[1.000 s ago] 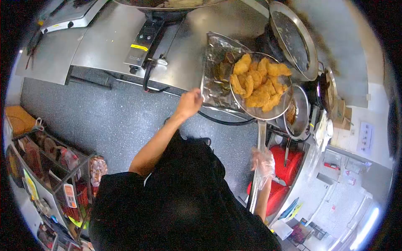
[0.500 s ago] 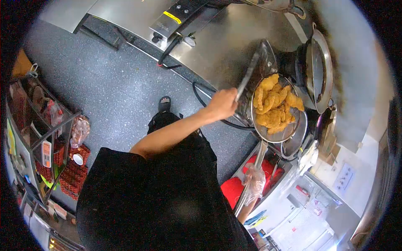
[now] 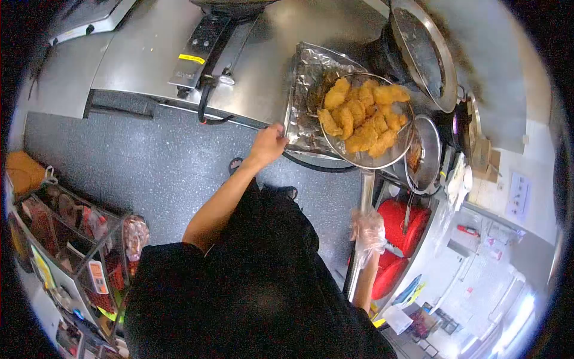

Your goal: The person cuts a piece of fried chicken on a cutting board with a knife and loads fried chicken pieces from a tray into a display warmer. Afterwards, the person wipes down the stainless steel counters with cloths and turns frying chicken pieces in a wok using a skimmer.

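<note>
My left hand [image 3: 269, 145], bare, is closed on the near left edge of a foil-lined tray [image 3: 305, 113] on the steel counter. In a clear plastic glove, my right hand [image 3: 367, 231] is wrapped round the long metal handle of a round wire strainer [image 3: 394, 160]. Several golden fried pieces [image 3: 362, 116] lie heaped in the strainer, which is over the right part of the tray and hides that part. Crumpled foil with dark stains shows on the tray's left side.
Right of the strainer are a metal bowl [image 3: 427, 161] with brown bits and a large wok [image 3: 433, 66]. A control box [image 3: 200, 51] with yellow tape stands on the counter [image 3: 143, 54]. Red containers [image 3: 397, 227] sit below right; a rack [image 3: 75, 239] with bags stands at left.
The tray has gone from steeply tilted to lying flatter, with my left hand still at its edge. The strainer is now over the tray's right part. The whole view has shifted.
</note>
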The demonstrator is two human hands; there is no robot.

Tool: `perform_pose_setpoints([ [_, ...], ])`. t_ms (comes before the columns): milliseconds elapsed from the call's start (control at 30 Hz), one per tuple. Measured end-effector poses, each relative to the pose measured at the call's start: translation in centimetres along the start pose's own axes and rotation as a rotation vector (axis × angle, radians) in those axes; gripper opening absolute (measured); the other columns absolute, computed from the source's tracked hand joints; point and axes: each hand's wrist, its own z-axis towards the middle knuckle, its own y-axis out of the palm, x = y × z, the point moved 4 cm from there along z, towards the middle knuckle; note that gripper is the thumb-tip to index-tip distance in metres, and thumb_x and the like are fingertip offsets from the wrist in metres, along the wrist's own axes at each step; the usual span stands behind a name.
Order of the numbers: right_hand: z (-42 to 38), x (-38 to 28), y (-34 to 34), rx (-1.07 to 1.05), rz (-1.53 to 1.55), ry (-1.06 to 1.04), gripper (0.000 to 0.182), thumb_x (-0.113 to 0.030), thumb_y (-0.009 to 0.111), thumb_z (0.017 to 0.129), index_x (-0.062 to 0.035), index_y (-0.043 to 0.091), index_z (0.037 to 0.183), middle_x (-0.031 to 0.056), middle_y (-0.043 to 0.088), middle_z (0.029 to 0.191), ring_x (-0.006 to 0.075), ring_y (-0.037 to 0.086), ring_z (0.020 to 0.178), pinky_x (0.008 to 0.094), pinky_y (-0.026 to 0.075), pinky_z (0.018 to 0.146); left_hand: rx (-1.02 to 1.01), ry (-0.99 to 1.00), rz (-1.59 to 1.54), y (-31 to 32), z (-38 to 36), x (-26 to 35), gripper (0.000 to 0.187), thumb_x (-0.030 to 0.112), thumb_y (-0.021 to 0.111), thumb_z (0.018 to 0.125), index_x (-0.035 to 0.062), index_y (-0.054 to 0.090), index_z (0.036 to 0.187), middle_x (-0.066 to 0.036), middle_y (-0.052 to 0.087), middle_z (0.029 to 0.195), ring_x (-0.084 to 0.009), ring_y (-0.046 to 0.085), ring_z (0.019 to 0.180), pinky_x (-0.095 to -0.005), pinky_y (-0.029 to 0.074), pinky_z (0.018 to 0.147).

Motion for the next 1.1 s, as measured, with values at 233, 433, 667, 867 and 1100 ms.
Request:
perform_pose_setpoints([
  [233, 2.7, -1.6, -1.3, 0.016, -0.31, -0.114, 0.011, -0.015, 0.061, 0.083, -0.0043, 0.058, 0.085, 0.0018, 0.053, 0.059, 0.012, 0.049, 0.04, 0.0269, 0.04, 0.035, -0.033, 0.019, 0.005, -0.4, 0.4, 1.6, 0.035, 0.014, 0.07, 0.079, 0.0032, 0.056, 0.109, -0.017, 0.067, 0.08, -0.0324, 0.066, 0.074, -0.0408, 0.052, 0.067],
  [433, 4.1, -3.5, -1.5, 0.0, -0.24, -0.023, 0.011, -0.014, 0.06, 0.082, -0.0037, 0.059, 0.086, 0.0027, 0.052, 0.058, 0.0132, 0.049, 0.04, 0.0277, 0.041, 0.035, -0.058, -0.007, -0.013, 0.2, 1.5, 1.5, 0.033, 0.014, 0.069, 0.078, 0.0027, 0.054, 0.106, -0.016, 0.068, 0.078, -0.0326, 0.067, 0.075, -0.0415, 0.052, 0.07],
  [667, 3.0, -7.0, -1.4, 0.031, -0.338, -0.006, 0.016, -0.02, 0.062, 0.084, -0.0043, 0.058, 0.085, 0.0005, 0.048, 0.053, 0.0105, 0.043, 0.037, 0.0264, 0.037, 0.035, -0.112, -0.063, -0.054, 0.5, 3.2, 0.1, 0.034, 0.015, 0.069, 0.078, 0.0017, 0.055, 0.106, -0.015, 0.067, 0.079, -0.0347, 0.066, 0.077, -0.0424, 0.052, 0.072],
  [867, 4.4, -7.0, -1.1, 0.05, -0.293, 0.026, 0.017, -0.021, 0.062, 0.085, -0.0053, 0.057, 0.084, 0.0007, 0.049, 0.056, 0.0106, 0.044, 0.039, 0.027, 0.037, 0.034, -0.107, 0.04, 0.027, 1.6, 3.4, -0.6, 0.045, 0.017, 0.068, 0.08, -0.0004, 0.054, 0.12, -0.016, 0.066, 0.076, -0.035, 0.066, 0.074, -0.0432, 0.052, 0.071],
  [1100, 5.3, -7.9, -0.1, 0.072, -0.372, -0.077, 0.014, -0.019, 0.062, 0.086, -0.006, 0.058, 0.086, 0.0015, 0.049, 0.053, 0.0114, 0.044, 0.037, 0.0273, 0.037, 0.035, -0.06, 0.062, 0.009, 1.2, 1.7, 0.8, 0.047, 0.014, 0.065, 0.083, -0.004, 0.052, 0.125, -0.017, 0.066, 0.075, -0.034, 0.066, 0.071, -0.0415, 0.052, 0.068],
])
